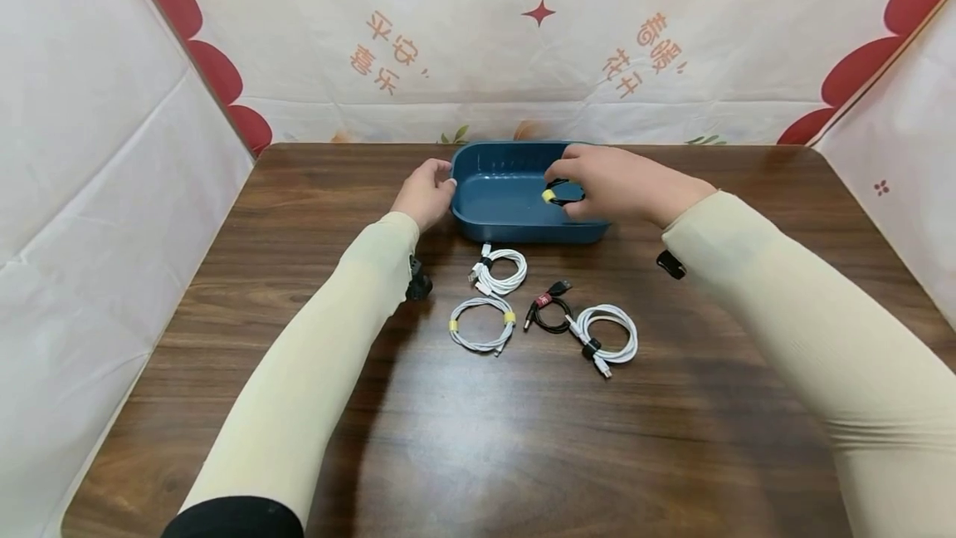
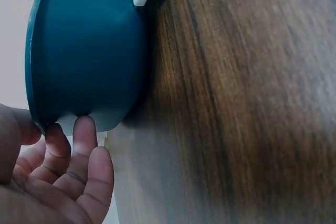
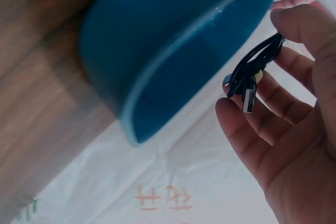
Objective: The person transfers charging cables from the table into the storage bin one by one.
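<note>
The right hand [image 1: 612, 185] pinches a coiled black cable [image 3: 252, 74] above the blue tray [image 1: 496, 214] — left hand [image 1: 426, 193], fingers relaxed, steadies its rim. A loose pinch could drop it outside.

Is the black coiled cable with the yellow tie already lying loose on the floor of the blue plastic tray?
No, the right hand pinches the black coiled cable above the blue plastic tray.

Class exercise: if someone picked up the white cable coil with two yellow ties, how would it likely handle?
The coil is thin looped cable, so probably light and somewhat floppy. Its two yellow ties should keep the loops together when lifted. Lying flat on the table, it looks unlikely to roll.
</note>
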Demonstrator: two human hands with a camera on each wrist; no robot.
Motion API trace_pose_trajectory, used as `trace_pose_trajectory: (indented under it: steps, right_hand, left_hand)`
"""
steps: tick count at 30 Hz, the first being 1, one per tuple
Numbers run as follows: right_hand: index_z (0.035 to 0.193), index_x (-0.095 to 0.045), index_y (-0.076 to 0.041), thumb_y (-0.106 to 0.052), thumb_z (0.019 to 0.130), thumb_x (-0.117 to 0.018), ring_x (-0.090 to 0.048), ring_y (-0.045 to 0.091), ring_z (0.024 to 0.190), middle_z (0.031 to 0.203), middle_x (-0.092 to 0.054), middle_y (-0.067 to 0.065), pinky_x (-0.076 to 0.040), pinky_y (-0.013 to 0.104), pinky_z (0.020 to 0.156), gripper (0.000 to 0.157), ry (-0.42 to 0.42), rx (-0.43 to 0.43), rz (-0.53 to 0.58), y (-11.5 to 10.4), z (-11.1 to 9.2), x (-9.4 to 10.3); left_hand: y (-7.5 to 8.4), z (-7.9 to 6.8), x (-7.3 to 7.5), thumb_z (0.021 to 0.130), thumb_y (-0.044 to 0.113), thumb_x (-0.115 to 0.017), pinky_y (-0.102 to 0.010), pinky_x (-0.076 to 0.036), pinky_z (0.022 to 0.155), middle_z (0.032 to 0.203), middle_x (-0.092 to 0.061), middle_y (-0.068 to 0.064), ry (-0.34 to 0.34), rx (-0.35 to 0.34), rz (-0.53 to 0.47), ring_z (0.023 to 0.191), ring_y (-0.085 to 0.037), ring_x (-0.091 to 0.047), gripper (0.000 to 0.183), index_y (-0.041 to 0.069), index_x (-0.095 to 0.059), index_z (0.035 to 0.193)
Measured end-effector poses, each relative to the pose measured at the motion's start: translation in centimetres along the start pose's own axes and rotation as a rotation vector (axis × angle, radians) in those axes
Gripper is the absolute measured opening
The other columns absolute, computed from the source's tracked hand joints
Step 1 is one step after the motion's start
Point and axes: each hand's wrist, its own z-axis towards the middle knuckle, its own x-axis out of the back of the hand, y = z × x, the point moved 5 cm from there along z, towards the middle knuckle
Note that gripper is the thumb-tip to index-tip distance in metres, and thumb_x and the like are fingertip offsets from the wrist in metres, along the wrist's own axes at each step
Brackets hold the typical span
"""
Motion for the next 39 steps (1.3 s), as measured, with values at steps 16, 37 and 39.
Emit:
trace_pose_trajectory:
  steps: [16, 37, 39]
  right_hand:
    - [0.130, -0.062, -0.005, -0.016, 0.091, -0.068, -0.057, 0.032, 0.103, 0.119, -0.057, 0.017, -0.048, 0.050, 0.088, 0.041, -0.162, 0.048, -0.088, -0.4, 3.1, -0.1]
    - [0.133, -0.058, -0.001, -0.013, 0.092, -0.063, -0.056, 0.033, 0.107, 0.125, -0.059, 0.020, -0.046, 0.049, 0.092, 0.043, -0.347, -0.046, -0.128, 1.4, 7.3, -1.6]
    - [0.133, -0.058, -0.001, -0.013, 0.092, -0.063, -0.056, 0.032, 0.106, 0.125, -0.059, 0.021, -0.046, 0.049, 0.092, 0.043, -0.360, -0.061, -0.120, 1.8, 7.4, -1.8]
  left_hand:
    - [-0.1, -0.1, 0.0, 0.106, 0.023, -0.047, -0.040, -0.047, 0.096, 0.130, -0.057, -0.014, 0.001, -0.011, 0.001, 0.111, -0.025, -0.057, 0.042, 0.008, -0.045, 0.145]
    - [-0.2, 0.1, 0.3, 0.106, 0.024, -0.047, -0.041, -0.044, 0.101, 0.135, -0.055, -0.012, 0.000, 0.014, 0.005, 0.120, -0.025, -0.053, 0.041, 0.010, -0.045, 0.145]
    - [-0.1, 0.1, 0.1, 0.106, 0.024, -0.047, -0.040, -0.044, 0.102, 0.136, -0.054, -0.012, -0.004, 0.010, 0.003, 0.121, -0.025, -0.053, 0.041, 0.011, -0.045, 0.145]
